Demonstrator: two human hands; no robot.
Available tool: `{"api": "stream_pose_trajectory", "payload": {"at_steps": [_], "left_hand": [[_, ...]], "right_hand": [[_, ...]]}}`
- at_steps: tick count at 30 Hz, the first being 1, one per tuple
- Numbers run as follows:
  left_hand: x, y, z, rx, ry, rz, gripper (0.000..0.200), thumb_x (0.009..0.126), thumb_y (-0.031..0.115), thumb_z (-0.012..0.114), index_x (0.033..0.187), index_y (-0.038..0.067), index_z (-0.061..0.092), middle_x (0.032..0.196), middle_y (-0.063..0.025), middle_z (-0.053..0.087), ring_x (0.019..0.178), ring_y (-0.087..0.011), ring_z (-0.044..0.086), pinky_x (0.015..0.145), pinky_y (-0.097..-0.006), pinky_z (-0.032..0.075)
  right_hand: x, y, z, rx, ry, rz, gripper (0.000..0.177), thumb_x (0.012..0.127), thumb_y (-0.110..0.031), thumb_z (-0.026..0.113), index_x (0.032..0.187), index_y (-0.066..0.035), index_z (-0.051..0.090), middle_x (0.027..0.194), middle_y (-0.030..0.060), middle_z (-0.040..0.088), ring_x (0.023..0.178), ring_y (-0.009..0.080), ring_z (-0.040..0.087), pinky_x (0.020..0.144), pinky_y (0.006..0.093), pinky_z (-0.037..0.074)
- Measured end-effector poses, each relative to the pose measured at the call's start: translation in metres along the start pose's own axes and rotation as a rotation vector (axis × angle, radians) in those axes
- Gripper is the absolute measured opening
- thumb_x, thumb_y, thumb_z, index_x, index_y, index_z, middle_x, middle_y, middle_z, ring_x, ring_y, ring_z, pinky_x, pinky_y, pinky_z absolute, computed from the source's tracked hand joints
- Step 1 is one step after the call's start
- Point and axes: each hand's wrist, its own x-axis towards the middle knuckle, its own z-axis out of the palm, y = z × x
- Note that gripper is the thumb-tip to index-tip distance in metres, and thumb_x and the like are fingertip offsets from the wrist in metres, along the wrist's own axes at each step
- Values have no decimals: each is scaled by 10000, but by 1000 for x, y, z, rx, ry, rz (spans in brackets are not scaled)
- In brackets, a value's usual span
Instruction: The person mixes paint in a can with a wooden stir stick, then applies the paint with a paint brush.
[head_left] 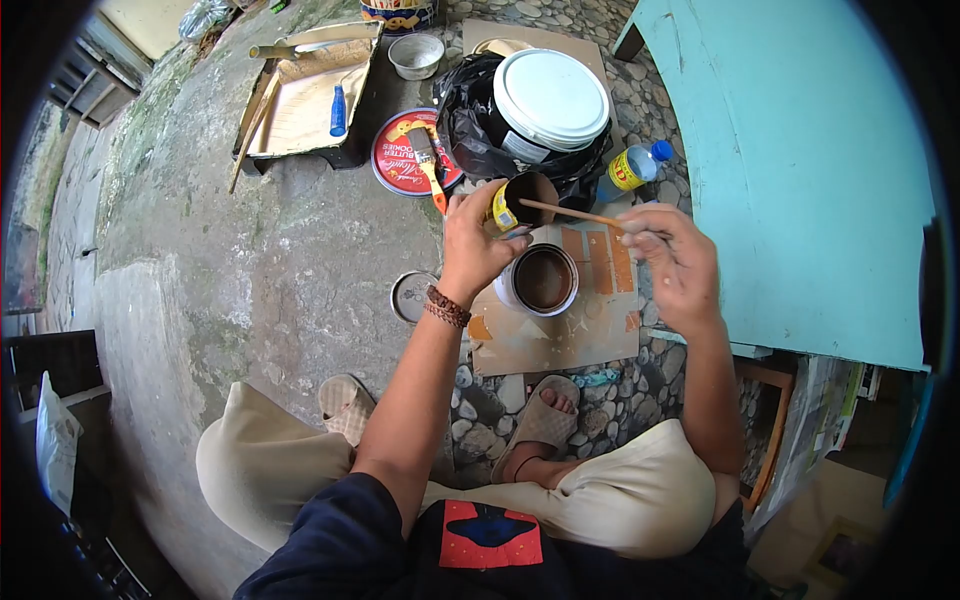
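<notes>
My left hand (472,238) is wrapped round a small tin (503,208) with a yellow label, tilted so its dark mouth faces right. My right hand (672,262) pinches a thin wooden stick (575,213), whose far end reaches the tin's mouth. Below the tin, an open paint can (543,279) holding brown paint stands on a flat piece of cardboard (520,350). A round lid (413,297) lies on the concrete left of the can. Whether any paint is left inside the small tin is too dark to tell.
Beyond my hands are a white-lidded bucket (552,98) in a black bag, a bottle with a blue cap (630,172), and a paintbrush (427,165) on a red cookie-tin lid (392,160). A paint tray (310,95) stands far left. A turquoise panel (800,180) borders the right.
</notes>
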Motion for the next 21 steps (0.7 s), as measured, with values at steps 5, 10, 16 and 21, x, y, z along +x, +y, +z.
{"api": "stream_pose_trajectory", "payload": {"at_steps": [5, 10, 16, 21], "left_hand": [[-2, -1, 4, -47, -31, -24, 667, 555, 101, 829, 1197, 91, 649, 1094, -116, 689, 1018, -347, 564, 936, -416, 475], [0, -12, -2, 27, -28, -94, 727, 565, 121, 907, 1239, 83, 639, 1081, -155, 670, 1022, -308, 631, 934, -386, 502], [0, -8, 3, 8, 1, 12, 699, 539, 93, 862, 1203, 103, 644, 1070, -107, 704, 993, -339, 569, 912, -414, 485], [-4, 3, 8, -18, 14, 18, 685, 546, 83, 850, 1199, 101, 642, 1082, -105, 701, 981, -338, 569, 908, -410, 485]], "right_hand": [[-2, 7, 3, -135, -104, -89, 256, 831, 164, 561, 1027, 8, 615, 1040, 144, 662, 934, 290, 662, 835, 325, 539], [-14, -1, -21, -154, -48, -59, 120, 924, 44, 588, 1033, 4, 620, 1033, 132, 669, 914, 208, 670, 782, 301, 544], [-12, 5, 1, 1, 162, 93, 149, 1007, -109, 570, 1056, 17, 634, 969, 90, 690, 790, 110, 648, 663, 245, 522], [-11, 31, 34, 109, 246, 190, 208, 1014, -168, 580, 1057, 25, 644, 875, 76, 692, 711, 95, 628, 608, 232, 509]]}}
